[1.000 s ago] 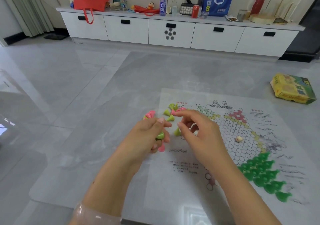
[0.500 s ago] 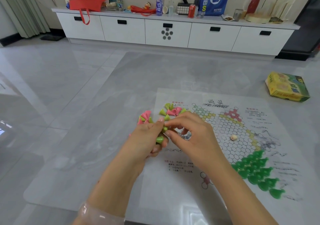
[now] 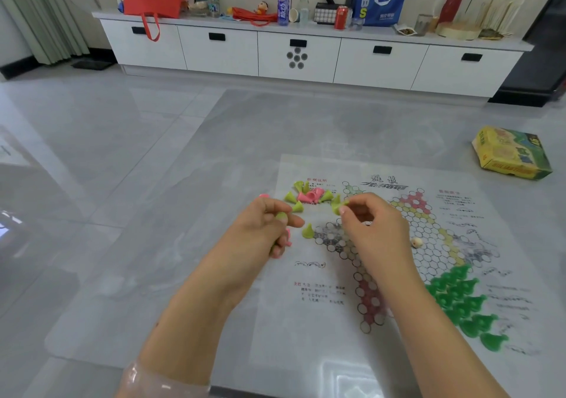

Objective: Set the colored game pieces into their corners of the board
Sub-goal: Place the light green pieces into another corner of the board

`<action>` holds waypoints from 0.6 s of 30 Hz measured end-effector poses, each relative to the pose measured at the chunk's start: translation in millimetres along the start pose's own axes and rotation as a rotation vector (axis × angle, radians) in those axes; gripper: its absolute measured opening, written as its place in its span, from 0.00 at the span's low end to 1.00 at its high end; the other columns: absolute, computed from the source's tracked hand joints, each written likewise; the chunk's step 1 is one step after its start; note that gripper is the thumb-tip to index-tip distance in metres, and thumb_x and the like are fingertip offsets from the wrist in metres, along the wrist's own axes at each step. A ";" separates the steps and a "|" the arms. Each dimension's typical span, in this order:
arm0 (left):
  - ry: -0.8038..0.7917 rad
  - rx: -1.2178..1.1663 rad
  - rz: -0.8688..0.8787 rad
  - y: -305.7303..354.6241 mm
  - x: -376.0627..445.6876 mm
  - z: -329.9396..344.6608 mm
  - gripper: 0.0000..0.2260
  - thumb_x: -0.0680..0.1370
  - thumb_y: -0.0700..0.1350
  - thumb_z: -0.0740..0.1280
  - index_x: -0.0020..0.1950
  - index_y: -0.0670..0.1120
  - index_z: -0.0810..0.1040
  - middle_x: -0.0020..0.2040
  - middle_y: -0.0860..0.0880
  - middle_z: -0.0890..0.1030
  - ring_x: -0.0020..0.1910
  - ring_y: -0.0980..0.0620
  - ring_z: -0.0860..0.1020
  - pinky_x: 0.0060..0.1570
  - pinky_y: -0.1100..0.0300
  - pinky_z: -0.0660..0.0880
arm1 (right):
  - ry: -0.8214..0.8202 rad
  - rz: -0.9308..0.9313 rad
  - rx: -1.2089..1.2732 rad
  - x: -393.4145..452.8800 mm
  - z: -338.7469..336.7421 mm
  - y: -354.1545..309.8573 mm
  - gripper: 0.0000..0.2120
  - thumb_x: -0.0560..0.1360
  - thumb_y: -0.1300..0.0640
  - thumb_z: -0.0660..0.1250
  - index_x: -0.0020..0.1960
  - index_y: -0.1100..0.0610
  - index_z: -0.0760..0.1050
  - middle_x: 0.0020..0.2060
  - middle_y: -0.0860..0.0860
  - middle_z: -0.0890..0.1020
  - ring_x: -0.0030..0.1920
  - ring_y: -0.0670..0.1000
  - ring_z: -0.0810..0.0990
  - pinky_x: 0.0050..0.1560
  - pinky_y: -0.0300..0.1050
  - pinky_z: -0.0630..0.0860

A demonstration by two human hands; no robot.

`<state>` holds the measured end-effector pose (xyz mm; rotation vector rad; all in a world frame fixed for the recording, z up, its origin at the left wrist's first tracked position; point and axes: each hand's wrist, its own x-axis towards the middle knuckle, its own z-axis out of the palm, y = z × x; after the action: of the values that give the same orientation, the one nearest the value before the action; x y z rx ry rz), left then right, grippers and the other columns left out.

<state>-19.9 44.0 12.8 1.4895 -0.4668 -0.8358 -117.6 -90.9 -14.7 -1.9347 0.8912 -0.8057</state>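
The right hand pinched a lime piece at its fingertips, directly above the board's yellow-green corner. The left hand clutched spare pieces, farther off.

Hidden in our curled fingers

We cannot count the lime-green and pink cone pieces bunched inside our left hand; our right hand covers part of the printed paper hexagon board, whose small text blurs.
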 end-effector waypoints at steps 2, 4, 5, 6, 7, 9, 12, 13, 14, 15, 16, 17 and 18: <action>-0.002 0.033 0.013 1.0 -1.6 -3.1 0.07 0.80 0.37 0.56 0.47 0.46 0.72 0.39 0.50 0.80 0.31 0.53 0.72 0.34 0.62 0.69 | -0.026 0.010 -0.086 0.7 2.9 2.5 0.03 0.73 0.58 0.67 0.44 0.51 0.77 0.37 0.42 0.79 0.39 0.38 0.76 0.37 0.26 0.69; 0.001 0.059 0.025 2.9 -2.8 -5.2 0.05 0.80 0.41 0.58 0.46 0.44 0.73 0.34 0.51 0.80 0.26 0.57 0.72 0.32 0.65 0.71 | -0.051 -0.009 -0.193 0.8 7.4 4.3 0.03 0.73 0.58 0.66 0.46 0.53 0.78 0.39 0.45 0.80 0.41 0.43 0.77 0.41 0.31 0.70; 0.006 0.073 0.031 4.4 -3.1 -5.7 0.06 0.79 0.42 0.60 0.44 0.43 0.73 0.31 0.52 0.79 0.24 0.58 0.71 0.31 0.65 0.70 | -0.060 -0.021 -0.240 0.8 9.8 5.2 0.04 0.74 0.58 0.66 0.47 0.54 0.78 0.40 0.46 0.80 0.42 0.45 0.77 0.43 0.35 0.71; 0.018 0.086 0.037 5.4 -3.1 -6.3 0.08 0.78 0.42 0.61 0.41 0.43 0.73 0.27 0.53 0.77 0.21 0.59 0.69 0.28 0.66 0.68 | -0.066 -0.034 -0.276 0.9 12.0 6.2 0.04 0.74 0.58 0.65 0.48 0.54 0.78 0.41 0.46 0.80 0.43 0.46 0.77 0.44 0.37 0.72; 0.037 0.092 0.042 6.4 -3.1 -6.8 0.09 0.77 0.42 0.63 0.38 0.43 0.74 0.24 0.53 0.74 0.18 0.60 0.67 0.25 0.69 0.65 | -0.071 -0.048 -0.307 1.1 13.8 7.0 0.05 0.74 0.57 0.65 0.48 0.55 0.78 0.42 0.47 0.80 0.44 0.47 0.77 0.45 0.39 0.72; 0.071 0.084 0.046 7.9 -2.7 -8.2 0.09 0.76 0.42 0.65 0.36 0.44 0.75 0.23 0.51 0.71 0.16 0.60 0.64 0.20 0.71 0.60 | -0.081 -0.078 -0.360 1.9 17.2 8.6 0.05 0.74 0.57 0.65 0.48 0.55 0.78 0.42 0.48 0.80 0.45 0.48 0.76 0.45 0.40 0.71; 0.092 0.021 0.036 9.1 -2.3 -9.6 0.04 0.76 0.39 0.65 0.43 0.42 0.79 0.21 0.54 0.70 0.16 0.60 0.67 0.20 0.72 0.63 | -0.097 -0.105 -0.407 2.6 20.7 10.8 0.04 0.74 0.57 0.66 0.46 0.54 0.79 0.42 0.48 0.79 0.46 0.49 0.75 0.42 0.40 0.69; 0.092 0.014 0.027 9.3 -2.1 -10.2 0.04 0.76 0.38 0.64 0.47 0.42 0.79 0.20 0.55 0.72 0.15 0.59 0.69 0.21 0.71 0.65 | -0.101 -0.108 -0.418 2.7 21.4 11.2 0.04 0.73 0.57 0.66 0.45 0.54 0.79 0.42 0.47 0.78 0.46 0.49 0.74 0.41 0.40 0.68; 0.093 0.020 0.021 9.0 -1.6 -10.5 0.06 0.77 0.37 0.63 0.50 0.42 0.78 0.20 0.55 0.74 0.16 0.59 0.70 0.22 0.71 0.67 | -0.104 -0.112 -0.428 2.9 21.9 11.6 0.03 0.73 0.57 0.66 0.45 0.54 0.79 0.42 0.48 0.78 0.46 0.49 0.74 0.41 0.40 0.68; 0.098 0.026 0.018 8.7 -1.2 -11.0 0.07 0.77 0.37 0.62 0.53 0.43 0.78 0.21 0.56 0.75 0.16 0.59 0.70 0.24 0.70 0.68 | -0.108 -0.114 -0.437 3.0 22.2 11.8 0.03 0.73 0.57 0.66 0.45 0.54 0.79 0.43 0.48 0.78 0.46 0.49 0.74 0.41 0.41 0.68; 0.107 0.031 0.015 8.2 -0.7 -11.5 0.09 0.78 0.37 0.61 0.55 0.43 0.77 0.22 0.56 0.76 0.16 0.59 0.71 0.24 0.69 0.68 | -0.112 -0.116 -0.442 3.1 22.3 12.0 0.03 0.73 0.57 0.66 0.45 0.54 0.79 0.43 0.48 0.77 0.46 0.49 0.73 0.41 0.41 0.68; 0.116 0.035 0.010 8.3 -0.3 -11.8 0.09 0.78 0.37 0.60 0.56 0.43 0.77 0.25 0.56 0.76 0.17 0.59 0.71 0.24 0.70 0.68 | -0.115 -0.117 -0.447 3.0 22.1 11.8 0.03 0.73 0.57 0.66 0.45 0.54 0.79 0.43 0.48 0.77 0.46 0.49 0.73 0.40 0.41 0.68; 0.125 0.038 0.004 8.2 0.1 -12.1 0.10 0.79 0.37 0.59 0.57 0.42 0.77 0.28 0.55 0.77 0.17 0.59 0.71 0.23 0.70 0.68 | -0.118 -0.120 -0.451 2.8 21.9 11.8 0.03 0.73 0.57 0.66 0.45 0.54 0.79 0.43 0.48 0.77 0.46 0.49 0.73 0.40 0.41 0.68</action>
<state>-9.3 51.2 19.9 1.5656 -0.3945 -0.7289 -102.0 -88.6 -34.2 -2.4198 0.9510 -0.5831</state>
